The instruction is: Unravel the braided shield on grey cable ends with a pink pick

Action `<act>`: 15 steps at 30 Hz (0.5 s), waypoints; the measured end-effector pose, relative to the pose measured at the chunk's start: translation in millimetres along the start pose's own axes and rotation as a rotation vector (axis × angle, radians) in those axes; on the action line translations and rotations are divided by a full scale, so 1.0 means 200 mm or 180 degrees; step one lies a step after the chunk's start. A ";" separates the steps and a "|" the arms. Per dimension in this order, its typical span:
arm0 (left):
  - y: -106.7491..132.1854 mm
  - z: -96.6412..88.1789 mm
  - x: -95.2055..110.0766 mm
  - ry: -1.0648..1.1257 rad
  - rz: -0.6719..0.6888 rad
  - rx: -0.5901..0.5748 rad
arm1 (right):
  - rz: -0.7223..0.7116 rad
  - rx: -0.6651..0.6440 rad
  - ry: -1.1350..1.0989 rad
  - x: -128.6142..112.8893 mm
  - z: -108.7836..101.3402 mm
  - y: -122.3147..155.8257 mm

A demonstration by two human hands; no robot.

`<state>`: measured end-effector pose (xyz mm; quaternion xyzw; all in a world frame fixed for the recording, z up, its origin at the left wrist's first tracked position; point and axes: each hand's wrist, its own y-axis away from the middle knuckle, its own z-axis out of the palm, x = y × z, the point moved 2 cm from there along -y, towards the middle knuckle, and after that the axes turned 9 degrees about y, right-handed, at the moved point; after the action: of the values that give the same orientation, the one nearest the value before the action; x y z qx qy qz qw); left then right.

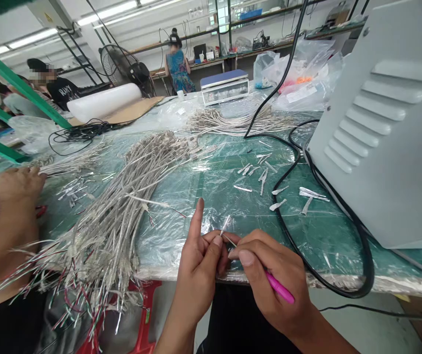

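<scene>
Left hand [198, 260]: nearly closed, one finger sticking up, the thumb pressed against the other fingers. From where I stand, a silvery strip [226, 223] rises out of this pinch, over the front edge of the table [214, 189]; its lower end is hidden. Right hand [275, 273]: curled around a pink-handled tool [280, 288], whose thin tip points at the left hand's pinch; I cannot tell whether it touches the strip. Beyond the hands, silvery scraps [263, 180] lie scattered on the plastic-covered green top. To the left, a large heap of grey cables [122, 196], the coloured wire ends hanging over the edge; a co-worker's arms [14, 206] are just beside it. To the right, a looped black cord [286, 228] and a grey metal box [384, 147] with slots.
</scene>
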<state>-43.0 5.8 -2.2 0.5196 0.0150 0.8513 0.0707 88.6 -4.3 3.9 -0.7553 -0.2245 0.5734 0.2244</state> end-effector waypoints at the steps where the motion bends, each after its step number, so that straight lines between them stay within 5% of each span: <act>1: 0.00 0.00 0.00 0.0002 -0.0004 -0.0002 | -0.0009 0.0007 0.0000 0.00 0.00 0.00; 15: 0.00 0.00 0.00 0.0016 0.0038 -0.0043 | 0.0061 0.0108 0.0282 0.02 0.02 0.00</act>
<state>-42.8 6.3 -2.7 0.5171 0.0063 0.8531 0.0690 86.5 -2.3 -0.6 -0.7782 -0.1974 0.5452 0.2414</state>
